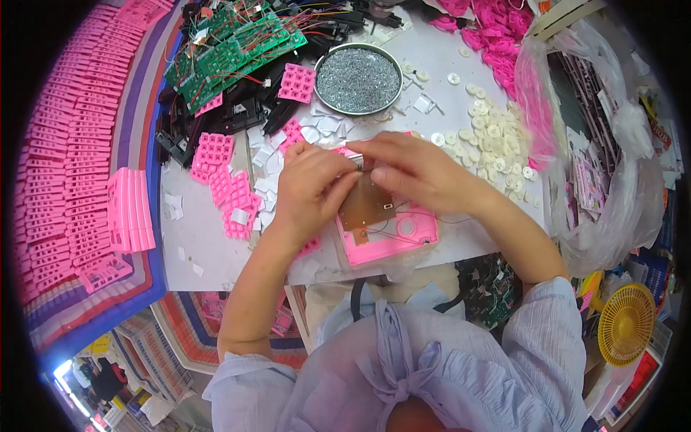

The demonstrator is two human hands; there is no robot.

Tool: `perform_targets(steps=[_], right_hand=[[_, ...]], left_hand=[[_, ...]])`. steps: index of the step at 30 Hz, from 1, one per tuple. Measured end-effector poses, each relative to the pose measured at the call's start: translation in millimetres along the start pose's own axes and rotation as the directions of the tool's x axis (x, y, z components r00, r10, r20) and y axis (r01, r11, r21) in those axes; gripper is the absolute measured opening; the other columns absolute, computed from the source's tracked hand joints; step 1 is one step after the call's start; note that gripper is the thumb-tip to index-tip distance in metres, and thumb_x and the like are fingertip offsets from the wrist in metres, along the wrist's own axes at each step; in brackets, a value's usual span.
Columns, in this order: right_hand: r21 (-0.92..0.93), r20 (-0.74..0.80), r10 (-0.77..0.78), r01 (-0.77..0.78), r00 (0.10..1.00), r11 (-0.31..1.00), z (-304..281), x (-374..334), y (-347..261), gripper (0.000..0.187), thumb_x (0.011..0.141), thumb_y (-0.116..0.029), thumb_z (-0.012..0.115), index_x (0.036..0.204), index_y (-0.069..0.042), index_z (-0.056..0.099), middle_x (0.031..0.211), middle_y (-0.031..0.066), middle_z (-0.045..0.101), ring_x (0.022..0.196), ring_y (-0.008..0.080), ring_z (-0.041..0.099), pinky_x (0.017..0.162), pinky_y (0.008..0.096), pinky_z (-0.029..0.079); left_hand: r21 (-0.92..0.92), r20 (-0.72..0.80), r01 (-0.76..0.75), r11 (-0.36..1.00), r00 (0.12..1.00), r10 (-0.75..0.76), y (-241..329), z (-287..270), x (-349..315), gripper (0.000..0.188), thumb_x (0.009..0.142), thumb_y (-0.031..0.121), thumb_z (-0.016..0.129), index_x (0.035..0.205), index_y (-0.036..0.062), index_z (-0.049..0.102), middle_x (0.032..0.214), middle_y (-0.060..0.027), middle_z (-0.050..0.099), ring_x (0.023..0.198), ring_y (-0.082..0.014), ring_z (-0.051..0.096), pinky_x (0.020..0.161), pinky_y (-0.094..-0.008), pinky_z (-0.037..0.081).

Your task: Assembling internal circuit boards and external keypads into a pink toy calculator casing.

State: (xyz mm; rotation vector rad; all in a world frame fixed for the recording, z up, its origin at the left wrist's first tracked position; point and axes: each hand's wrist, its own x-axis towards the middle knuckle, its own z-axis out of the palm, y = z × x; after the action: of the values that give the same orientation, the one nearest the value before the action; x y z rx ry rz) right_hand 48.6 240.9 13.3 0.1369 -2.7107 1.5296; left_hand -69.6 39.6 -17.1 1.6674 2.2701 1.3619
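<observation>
A pink plastic housing (pixel 392 245) lies on the table's near part in front of me, with a brown circuit board (pixel 367 209) set in it and thin wires across its near end. Over the far end of the board, my left hand (pixel 311 189) is closed, thumb and fingers pinched together at the board's edge. My right hand (pixel 421 173) comes from the other side, its fingers bent and closed around the same spot. A small dark and silvery part shows between the fingertips; they hide most of it, so its kind is unclear.
Beyond the hands stands a round tin of small screws (pixel 358 79). Green circuit boards (pixel 237 61) with wires are heaped far left, near pink button pads (pixel 232 194) and white paper pieces (pixel 268 162). White discs (pixel 497 137) lie right; stacked pink housings (pixel 86 144) fill the left side.
</observation>
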Motion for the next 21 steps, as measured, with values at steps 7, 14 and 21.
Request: perform_targets(steps=[7,14,21], right_hand=[[-0.657,-0.606,-0.136,-0.396,0.784,0.642,-91,115,147,0.043,0.089,-0.035,0.066,0.119,-0.004,0.068,0.106,0.0179,0.068,0.11,0.0355,0.063,0.092,0.0448,0.051],[-0.416,-0.772,-0.077,-0.411,0.631,0.811,-107,140,185,0.043,0.085,-0.044,0.073,0.113,-0.013,0.074,0.096,0.0168,0.074,0.089,0.0282,0.072,0.076,0.0396,0.056],[0.018,-0.91,0.013,0.008,0.415,1.0,-98,-63,90,0.024,0.093,-0.008,0.07,0.116,0.001,0.066,0.108,0.0074,0.07,0.097,0.0138,0.065,0.086,0.0252,0.051]], left_hand=[[-0.056,-0.012,0.074,0.996,0.997,-0.075,11,2,-3,0.011,0.081,0.008,0.075,0.089,0.0097,0.069,0.081,-0.0029,0.069,0.07,-0.0203,0.06,0.08,-0.0351,0.04],[0.049,-0.028,0.087,0.995,0.996,-0.086,14,0,-12,0.009,0.081,0.009,0.074,0.089,0.0104,0.07,0.082,-0.0013,0.07,0.072,-0.0185,0.061,0.087,-0.0369,0.038],[0.092,-0.112,0.045,0.995,0.993,-0.034,14,3,-21,0.008,0.083,0.008,0.074,0.09,0.0102,0.071,0.083,0.0001,0.07,0.072,-0.0171,0.061,0.091,-0.0364,0.037]])
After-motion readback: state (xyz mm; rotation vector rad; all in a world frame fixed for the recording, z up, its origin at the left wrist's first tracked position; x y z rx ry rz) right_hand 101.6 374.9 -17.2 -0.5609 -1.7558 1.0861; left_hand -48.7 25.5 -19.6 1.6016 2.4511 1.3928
